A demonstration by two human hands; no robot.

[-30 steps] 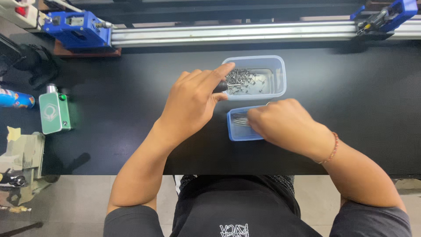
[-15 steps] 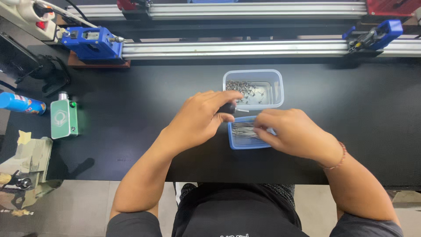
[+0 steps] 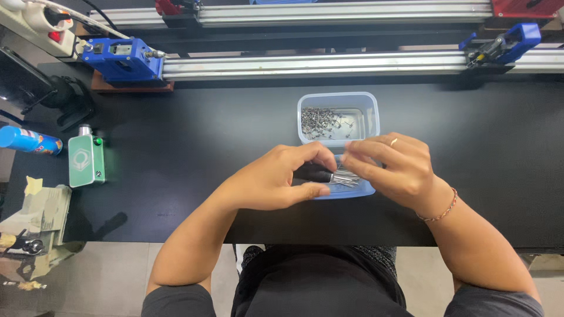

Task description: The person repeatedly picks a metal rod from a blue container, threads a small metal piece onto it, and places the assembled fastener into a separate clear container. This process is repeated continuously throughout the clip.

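A matte black workbench top [image 3: 194,141] carries two clear blue-tinted plastic tubs: a larger rectangular one [image 3: 338,100] just beyond the hands, scattered with small metal pins, and a shallower tray [image 3: 352,191] directly beneath them. Well off to the left of the left hand lie a green box-shaped device [image 3: 86,160] and a blue spray can [image 3: 28,141] on its side. Aluminium rails [image 3: 329,63] cross the far edge.

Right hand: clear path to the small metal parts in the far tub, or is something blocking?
Probably yes. The right hand sits just in front of the open tub; no lid covers the metal parts, and nothing lies between.
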